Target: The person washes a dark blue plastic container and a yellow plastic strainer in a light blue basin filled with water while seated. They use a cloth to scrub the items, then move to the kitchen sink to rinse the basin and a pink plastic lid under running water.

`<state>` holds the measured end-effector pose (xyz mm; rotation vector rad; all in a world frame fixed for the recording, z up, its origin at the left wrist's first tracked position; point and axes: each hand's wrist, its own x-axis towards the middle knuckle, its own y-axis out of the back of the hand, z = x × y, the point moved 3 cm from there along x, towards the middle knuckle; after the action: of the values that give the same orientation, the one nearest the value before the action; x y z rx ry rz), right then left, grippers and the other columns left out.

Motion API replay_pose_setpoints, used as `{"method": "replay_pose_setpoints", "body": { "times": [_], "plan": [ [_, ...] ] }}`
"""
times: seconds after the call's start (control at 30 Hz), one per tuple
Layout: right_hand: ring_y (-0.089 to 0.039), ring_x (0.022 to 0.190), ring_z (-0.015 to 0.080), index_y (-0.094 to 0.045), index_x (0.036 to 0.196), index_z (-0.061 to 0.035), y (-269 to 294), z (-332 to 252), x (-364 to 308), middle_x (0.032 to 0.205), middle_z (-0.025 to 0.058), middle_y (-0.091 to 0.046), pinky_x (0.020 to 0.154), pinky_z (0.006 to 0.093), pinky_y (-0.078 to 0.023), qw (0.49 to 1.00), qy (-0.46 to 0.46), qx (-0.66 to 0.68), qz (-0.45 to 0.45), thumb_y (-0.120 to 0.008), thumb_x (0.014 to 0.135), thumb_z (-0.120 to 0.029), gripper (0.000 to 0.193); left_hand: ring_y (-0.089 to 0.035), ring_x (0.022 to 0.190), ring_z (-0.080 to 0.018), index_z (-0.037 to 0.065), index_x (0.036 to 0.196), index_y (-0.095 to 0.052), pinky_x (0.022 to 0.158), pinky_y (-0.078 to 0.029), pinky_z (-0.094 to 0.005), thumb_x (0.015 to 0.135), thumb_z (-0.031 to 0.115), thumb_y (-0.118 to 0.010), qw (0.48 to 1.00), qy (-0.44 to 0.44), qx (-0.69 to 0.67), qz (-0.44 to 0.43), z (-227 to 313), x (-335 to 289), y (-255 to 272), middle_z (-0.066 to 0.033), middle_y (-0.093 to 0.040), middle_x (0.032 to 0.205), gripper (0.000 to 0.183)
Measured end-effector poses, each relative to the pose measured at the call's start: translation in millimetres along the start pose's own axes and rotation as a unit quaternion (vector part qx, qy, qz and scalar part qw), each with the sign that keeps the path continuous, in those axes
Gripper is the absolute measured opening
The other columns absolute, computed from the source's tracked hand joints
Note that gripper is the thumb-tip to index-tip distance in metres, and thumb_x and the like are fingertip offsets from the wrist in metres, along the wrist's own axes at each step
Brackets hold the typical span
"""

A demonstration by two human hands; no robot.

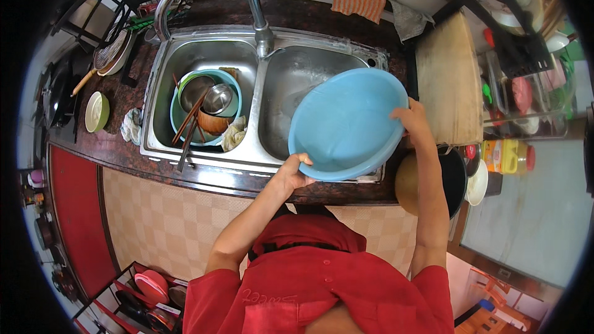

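A large light-blue plastic basin (346, 120) is held tilted over the right sink bowl (278, 86), its inside turned up toward me. My left hand (293, 172) grips the near-left rim, thumb over the edge. On the far right rim my right hand (412, 119) is closed, with its other fingers hidden behind the basin. In the left sink bowl (204, 55) stands a smaller blue-green basin (175, 114). It contains metal bowls (218, 99), a wooden-looking bowl (214, 124), chopsticks (190, 117) and a pale cloth (234, 134).
A chrome faucet (264, 38) arches above the left sink bowl. Left on the counter are a green bowl (97, 112) and a crumpled cloth (131, 126). A wooden board (448, 80) stands at the right, above a large pot (427, 182). An orange striped towel (357, 1) hangs behind.
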<state>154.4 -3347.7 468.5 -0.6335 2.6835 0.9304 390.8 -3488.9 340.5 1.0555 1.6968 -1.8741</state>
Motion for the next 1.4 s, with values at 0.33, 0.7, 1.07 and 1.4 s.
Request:
{"method": "replay_pose_setpoints", "body": {
  "times": [0.33, 0.7, 1.07, 1.4],
  "plan": [
    [-0.061, 0.082, 0.0400, -0.062, 0.089, 0.0006, -45.6, -107.5, 0.6, 0.084, 0.0234, -0.063, 0.074, 0.0430, -0.048, 0.942, 0.122, -0.306, 0.061, -0.056, 0.062, -0.019, 0.034, -0.050, 0.109, -0.0385, 0.000, 0.123, -0.037, 0.088, -0.049, -0.0481, 0.061, -0.006, -0.047, 0.986, 0.084, -0.083, -0.120, -4.6, 59.0, 7.2, -0.0200, -0.048, 0.120, 0.063],
    [-0.063, 0.084, 0.0337, -0.067, 0.085, -0.0025, -165.6, -179.8, -9.6, 0.087, 0.0186, -0.065, 0.075, 0.0404, -0.051, 0.795, 0.188, -0.576, -0.004, -0.060, 0.068, -0.016, 0.023, -0.052, 0.108, -0.0341, 0.000, 0.122, -0.044, 0.061, -0.055, -0.0271, 0.080, 0.009, -0.050, 0.898, 0.280, -0.261, -0.215, -46.4, 76.9, 6.9, -0.0218, -0.048, 0.120, 0.043],
    [-0.065, 0.077, 0.0305, -0.065, 0.091, 0.0012, -47.7, -100.2, 16.3, 0.089, 0.0207, -0.065, 0.063, 0.0376, -0.053, 0.950, -0.023, -0.312, -0.006, -0.060, 0.071, -0.028, 0.036, -0.055, 0.102, -0.0405, 0.004, 0.126, -0.038, 0.083, -0.051, -0.0428, 0.083, 0.036, -0.058, 0.981, 0.154, 0.075, -0.092, 51.5, 1.8, 45.1, -0.0228, -0.051, 0.115, 0.057],
    [-0.056, 0.093, 0.0296, -0.041, 0.125, -0.0042, -115.0, 131.4, 6.9, 0.108, 0.0140, -0.054, 0.073, 0.0425, -0.050, 0.949, -0.193, 0.246, 0.042, -0.056, 0.074, -0.011, 0.053, -0.054, 0.100, -0.0232, 0.002, 0.126, -0.037, 0.067, -0.052, -0.0341, 0.085, 0.027, -0.059, 0.722, -0.608, 0.295, 0.147, 237.7, -177.2, 7.1, -0.0133, -0.051, 0.114, 0.052]
  ]
}}
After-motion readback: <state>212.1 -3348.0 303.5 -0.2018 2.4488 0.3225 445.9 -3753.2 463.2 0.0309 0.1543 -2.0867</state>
